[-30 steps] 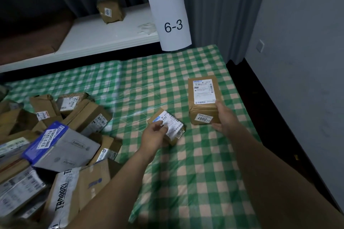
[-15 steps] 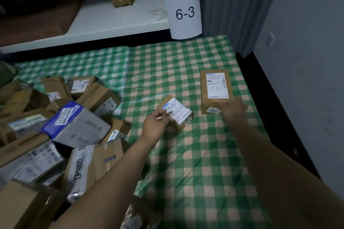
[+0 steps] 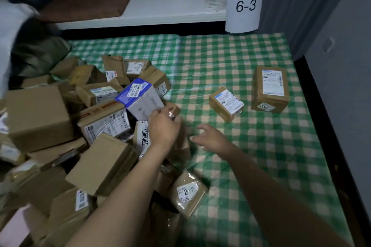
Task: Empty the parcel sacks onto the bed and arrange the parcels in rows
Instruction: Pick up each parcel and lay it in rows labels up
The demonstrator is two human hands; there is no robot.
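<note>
Parcel pile (image 3: pixel 96 126) covers the bed from 7 to 10 o'clock in my view, on the green checked sheet (image 3: pixel 261 156). Two parcels lie clear of it toward 2 o'clock. The small parcel (image 3: pixel 225 103) sits askew, label up; the larger parcel (image 3: pixel 270 88) is at its 3 o'clock, not touching. Left hand (image 3: pixel 163 126) is at the pile's edge, against the blue-labelled parcel (image 3: pixel 140 100); I cannot tell whether it grips. Right hand (image 3: pixel 210 138), at the left hand's 4 o'clock, hovers over the sheet with fingers loosely spread, holding nothing. "6-3" sign (image 3: pixel 245 4) is at 1 o'clock.
</note>
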